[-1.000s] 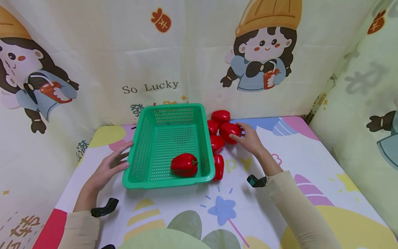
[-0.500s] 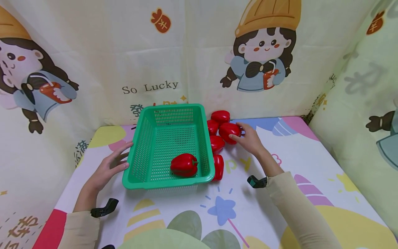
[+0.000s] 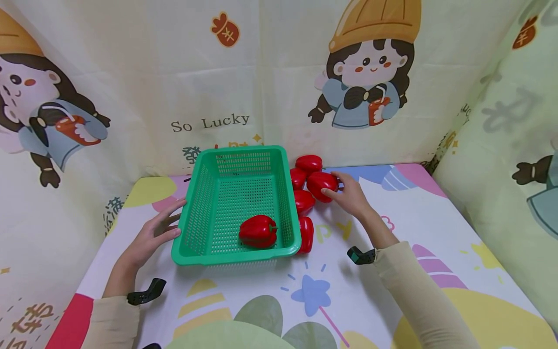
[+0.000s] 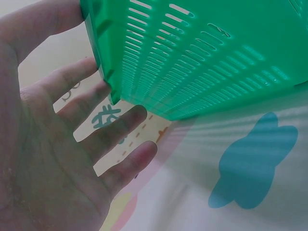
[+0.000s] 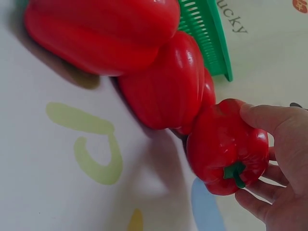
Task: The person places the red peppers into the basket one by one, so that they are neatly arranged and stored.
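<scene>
A green plastic basket (image 3: 235, 194) with slotted sides stands on the table, and one red bell pepper (image 3: 257, 231) lies inside it near the front right corner. My left hand (image 3: 150, 235) is at the basket's left rim, its fingers spread and fairly straight; in the left wrist view the thumb and some fingertips meet the green edge (image 4: 98, 53). With thumb and fingers around its sides, my right hand (image 3: 348, 195) holds another red bell pepper (image 3: 321, 186) right of the basket. That pepper's green stem (image 5: 235, 174) faces the palm in the right wrist view.
Several more red bell peppers lie along the basket's right side: one by the front corner (image 3: 306, 234), one behind it (image 3: 304, 201), others at the back (image 3: 309, 164). A printed cloth wall (image 3: 279, 97) rises behind the table (image 3: 370, 291).
</scene>
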### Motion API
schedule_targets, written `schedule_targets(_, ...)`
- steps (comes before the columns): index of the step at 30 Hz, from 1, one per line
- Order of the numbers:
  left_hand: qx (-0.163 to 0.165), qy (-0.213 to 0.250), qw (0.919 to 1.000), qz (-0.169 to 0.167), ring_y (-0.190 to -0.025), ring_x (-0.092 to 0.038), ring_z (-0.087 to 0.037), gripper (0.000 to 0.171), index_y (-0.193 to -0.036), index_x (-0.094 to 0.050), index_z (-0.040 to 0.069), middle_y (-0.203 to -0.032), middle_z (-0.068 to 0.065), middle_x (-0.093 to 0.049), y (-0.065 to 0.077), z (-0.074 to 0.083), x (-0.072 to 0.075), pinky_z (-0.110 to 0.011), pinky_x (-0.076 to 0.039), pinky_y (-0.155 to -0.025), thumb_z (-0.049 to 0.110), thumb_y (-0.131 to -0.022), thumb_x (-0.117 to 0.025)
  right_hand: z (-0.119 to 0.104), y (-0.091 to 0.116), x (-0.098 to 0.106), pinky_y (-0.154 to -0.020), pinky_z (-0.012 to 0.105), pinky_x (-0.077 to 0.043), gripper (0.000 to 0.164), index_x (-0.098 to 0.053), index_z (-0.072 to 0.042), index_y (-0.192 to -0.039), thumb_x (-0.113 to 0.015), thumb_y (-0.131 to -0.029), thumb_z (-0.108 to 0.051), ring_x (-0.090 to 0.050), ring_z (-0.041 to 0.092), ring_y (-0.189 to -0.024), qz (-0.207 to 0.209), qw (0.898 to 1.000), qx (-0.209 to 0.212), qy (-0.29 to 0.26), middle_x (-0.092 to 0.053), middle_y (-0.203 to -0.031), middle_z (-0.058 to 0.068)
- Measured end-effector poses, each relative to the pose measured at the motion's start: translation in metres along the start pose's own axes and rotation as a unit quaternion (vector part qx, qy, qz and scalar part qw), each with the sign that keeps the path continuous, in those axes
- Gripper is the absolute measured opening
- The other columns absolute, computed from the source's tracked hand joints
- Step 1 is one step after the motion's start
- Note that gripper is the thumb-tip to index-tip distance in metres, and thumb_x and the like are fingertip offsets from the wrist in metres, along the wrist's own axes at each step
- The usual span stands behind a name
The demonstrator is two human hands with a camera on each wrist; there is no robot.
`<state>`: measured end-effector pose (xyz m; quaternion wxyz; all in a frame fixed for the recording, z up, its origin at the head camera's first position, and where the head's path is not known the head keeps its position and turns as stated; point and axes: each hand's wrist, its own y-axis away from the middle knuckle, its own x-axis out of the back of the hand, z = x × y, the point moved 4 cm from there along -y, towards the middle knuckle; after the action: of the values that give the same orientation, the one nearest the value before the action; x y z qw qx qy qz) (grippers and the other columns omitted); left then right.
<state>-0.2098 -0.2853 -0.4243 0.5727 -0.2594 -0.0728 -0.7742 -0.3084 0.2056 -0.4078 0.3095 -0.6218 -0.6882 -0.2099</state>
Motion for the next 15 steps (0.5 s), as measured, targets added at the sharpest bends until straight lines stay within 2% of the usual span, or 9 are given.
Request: schedule_targets(15, 0.011, -0.011, 0.9998, 0.008, -0.132, -0.037, 0.006, 0.067, -0.153, -0.028, 0.025, -0.16, 0.006, -0.025, 0.0005, -0.0038, -0.0001, -0.01, -0.039, -0.098, 0.011, -0.093, -0.055, 0.0009, 0.0008, 0.0012, -0.096, 0.049, -0.053, 0.069, -0.038, -0.008, -0.146, -0.069, -0.089, -0.031, -0.049, 0.034, -0.123, 0.004, 1.0, -0.001, 0.0, -0.043, -0.144, 0.017)
